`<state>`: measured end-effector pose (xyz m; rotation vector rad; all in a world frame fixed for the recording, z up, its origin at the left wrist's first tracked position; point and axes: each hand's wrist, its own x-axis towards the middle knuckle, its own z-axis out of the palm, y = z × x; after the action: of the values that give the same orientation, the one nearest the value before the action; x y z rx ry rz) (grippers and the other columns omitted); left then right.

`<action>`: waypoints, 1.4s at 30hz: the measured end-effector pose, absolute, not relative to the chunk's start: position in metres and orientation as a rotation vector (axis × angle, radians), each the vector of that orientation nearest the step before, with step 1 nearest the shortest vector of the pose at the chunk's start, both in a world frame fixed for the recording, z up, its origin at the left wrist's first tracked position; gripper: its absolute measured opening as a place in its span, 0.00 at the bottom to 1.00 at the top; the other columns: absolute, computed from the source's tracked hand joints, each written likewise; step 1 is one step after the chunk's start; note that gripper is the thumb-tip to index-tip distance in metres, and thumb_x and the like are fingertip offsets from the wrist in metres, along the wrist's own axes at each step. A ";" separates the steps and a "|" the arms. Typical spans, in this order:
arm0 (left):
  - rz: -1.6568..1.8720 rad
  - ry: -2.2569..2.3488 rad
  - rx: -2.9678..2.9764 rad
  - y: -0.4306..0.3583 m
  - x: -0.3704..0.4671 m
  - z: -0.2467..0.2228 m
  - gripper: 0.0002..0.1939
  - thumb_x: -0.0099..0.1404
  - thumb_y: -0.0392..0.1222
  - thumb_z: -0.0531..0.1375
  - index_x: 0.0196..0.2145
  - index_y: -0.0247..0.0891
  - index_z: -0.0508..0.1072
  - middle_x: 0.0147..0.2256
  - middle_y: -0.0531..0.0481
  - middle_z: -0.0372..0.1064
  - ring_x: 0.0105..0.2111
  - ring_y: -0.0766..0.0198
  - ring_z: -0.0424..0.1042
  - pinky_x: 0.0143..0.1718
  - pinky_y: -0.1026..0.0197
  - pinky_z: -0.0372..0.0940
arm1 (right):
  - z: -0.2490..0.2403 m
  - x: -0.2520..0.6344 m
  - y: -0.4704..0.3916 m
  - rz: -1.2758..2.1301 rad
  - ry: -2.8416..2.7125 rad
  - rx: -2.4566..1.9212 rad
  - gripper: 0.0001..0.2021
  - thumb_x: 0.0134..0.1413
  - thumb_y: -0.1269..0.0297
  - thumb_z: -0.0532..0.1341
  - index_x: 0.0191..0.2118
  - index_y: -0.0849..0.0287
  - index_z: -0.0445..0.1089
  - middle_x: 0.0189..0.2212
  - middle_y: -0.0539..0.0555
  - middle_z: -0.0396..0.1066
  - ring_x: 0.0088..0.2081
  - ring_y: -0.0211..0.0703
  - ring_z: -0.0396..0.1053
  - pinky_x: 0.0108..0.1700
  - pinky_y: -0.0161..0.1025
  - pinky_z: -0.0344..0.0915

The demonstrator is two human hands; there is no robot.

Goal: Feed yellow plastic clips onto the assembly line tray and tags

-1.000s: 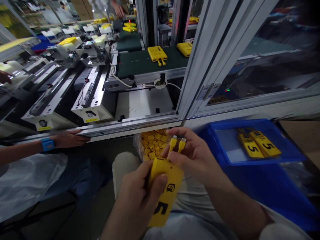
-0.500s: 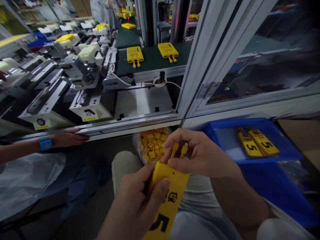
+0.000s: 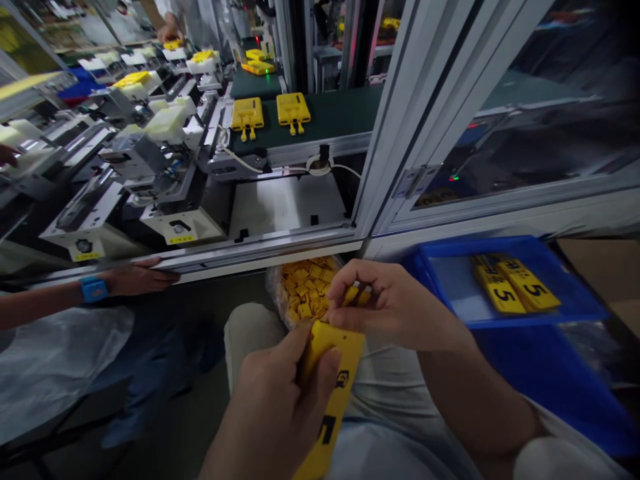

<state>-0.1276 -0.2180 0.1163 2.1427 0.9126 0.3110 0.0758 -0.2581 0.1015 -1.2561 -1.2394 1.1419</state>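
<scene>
A yellow power bank (image 3: 351, 352) with a black logo and a large black figure is tilted over my lap. My left hand (image 3: 273, 393) grips its body, thumb across the printed face. At its upper end, my right hand (image 3: 400, 307) pinches around the short yellow cables (image 3: 351, 293), whose plug ends stick up among the fingers. Exactly where the fingertips meet the cables is partly hidden. Just beyond the hands is a clear plastic bag (image 3: 310, 287) full of small yellow pieces.
Two yellow power banks (image 3: 293, 111) lie on a green conveyor (image 3: 340, 110). Metal fixtures (image 3: 145, 160) stand left of it. A co-worker's hand (image 3: 137, 277) rests at the bench edge. At right, a blue tray (image 3: 430, 263) holds yellow power banks (image 3: 530, 287). An aluminium frame (image 3: 395, 113) rises ahead.
The held power bank has turned slightly, and my right fingers have closed lower over the cables. On the conveyor, the two power banks have moved left. A far person's hand now reaches over the fixtures.
</scene>
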 end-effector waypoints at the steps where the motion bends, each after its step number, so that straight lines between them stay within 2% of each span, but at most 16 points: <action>1: 0.318 0.912 2.151 -0.218 -0.127 0.116 0.10 0.70 0.48 0.56 0.37 0.40 0.72 0.15 0.61 0.58 0.13 0.71 0.56 0.13 0.70 0.50 | 0.102 0.076 -0.258 1.139 -1.240 -1.263 0.10 0.51 0.62 0.71 0.37 0.56 0.72 0.31 0.47 0.74 0.30 0.31 0.69 0.30 0.28 0.66; 5: 0.317 0.905 2.138 -0.217 -0.127 0.115 0.10 0.70 0.48 0.56 0.38 0.40 0.72 0.15 0.61 0.58 0.13 0.71 0.57 0.12 0.70 0.50 | 0.100 0.077 -0.258 1.179 -1.229 -1.259 0.09 0.51 0.61 0.70 0.35 0.57 0.73 0.31 0.48 0.74 0.32 0.33 0.70 0.32 0.30 0.67; 11: 0.325 0.861 2.190 -0.218 -0.128 0.113 0.10 0.70 0.46 0.57 0.44 0.41 0.73 0.16 0.61 0.60 0.13 0.70 0.59 0.13 0.70 0.52 | 0.099 0.082 -0.260 1.260 -1.246 -1.168 0.08 0.53 0.63 0.70 0.36 0.57 0.73 0.33 0.49 0.76 0.35 0.34 0.72 0.36 0.30 0.68; 14: 0.423 0.813 2.251 -0.219 -0.128 0.109 0.07 0.70 0.44 0.58 0.41 0.42 0.74 0.19 0.60 0.68 0.14 0.71 0.63 0.16 0.71 0.57 | 0.099 0.077 -0.261 1.260 -1.136 -1.115 0.10 0.48 0.68 0.73 0.36 0.56 0.72 0.31 0.45 0.74 0.31 0.30 0.70 0.32 0.26 0.66; 16: 0.525 0.778 2.272 -0.219 -0.127 0.107 0.06 0.70 0.44 0.58 0.41 0.43 0.74 0.24 0.58 0.74 0.17 0.71 0.68 0.20 0.71 0.62 | 0.098 0.071 -0.264 1.276 -1.012 -0.974 0.13 0.48 0.68 0.73 0.40 0.54 0.72 0.31 0.44 0.74 0.30 0.29 0.70 0.31 0.26 0.67; 19: 0.698 0.801 2.273 -0.219 -0.125 0.105 0.08 0.69 0.43 0.59 0.44 0.43 0.75 0.28 0.56 0.78 0.22 0.68 0.74 0.24 0.70 0.66 | 0.096 0.061 -0.271 1.279 -0.935 -0.761 0.19 0.49 0.67 0.72 0.47 0.50 0.70 0.36 0.47 0.75 0.35 0.33 0.73 0.37 0.31 0.71; 22: 0.796 0.845 2.253 -0.219 -0.126 0.103 0.09 0.68 0.43 0.61 0.46 0.44 0.76 0.27 0.57 0.78 0.21 0.68 0.74 0.25 0.69 0.69 | 0.094 0.054 -0.279 1.226 -0.957 -0.769 0.20 0.49 0.72 0.72 0.47 0.50 0.71 0.42 0.49 0.74 0.43 0.37 0.73 0.46 0.36 0.71; 25: 0.811 0.840 2.227 -0.219 -0.128 0.102 0.11 0.67 0.44 0.62 0.47 0.44 0.76 0.26 0.57 0.78 0.21 0.67 0.74 0.27 0.68 0.71 | 0.093 0.052 -0.283 1.192 -0.961 -0.811 0.18 0.50 0.77 0.69 0.45 0.50 0.72 0.41 0.50 0.74 0.46 0.39 0.72 0.48 0.38 0.71; 32: 0.733 0.980 2.126 -0.226 -0.125 0.111 0.10 0.66 0.45 0.62 0.43 0.44 0.79 0.24 0.54 0.77 0.27 0.60 0.78 0.28 0.64 0.72 | 0.096 0.052 -0.284 1.226 -0.943 -0.819 0.18 0.48 0.78 0.70 0.43 0.50 0.73 0.41 0.51 0.75 0.45 0.41 0.73 0.47 0.40 0.72; 36: 0.707 1.028 2.082 -0.227 -0.125 0.113 0.10 0.65 0.47 0.62 0.42 0.44 0.80 0.22 0.53 0.75 0.27 0.58 0.78 0.25 0.64 0.71 | 0.097 0.051 -0.284 1.219 -0.955 -0.827 0.17 0.49 0.75 0.71 0.43 0.50 0.74 0.40 0.51 0.76 0.45 0.42 0.73 0.47 0.41 0.72; 42: 0.682 1.036 2.071 -0.227 -0.128 0.111 0.10 0.64 0.45 0.62 0.42 0.44 0.80 0.20 0.54 0.73 0.27 0.58 0.78 0.26 0.64 0.71 | 0.096 0.052 -0.284 1.204 -0.966 -0.825 0.16 0.49 0.74 0.71 0.43 0.50 0.74 0.41 0.52 0.76 0.45 0.42 0.73 0.47 0.41 0.72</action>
<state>-0.1276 -0.2269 0.1111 2.0708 1.0357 0.6819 0.0518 -0.2844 0.0965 -0.8247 -0.9660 1.2038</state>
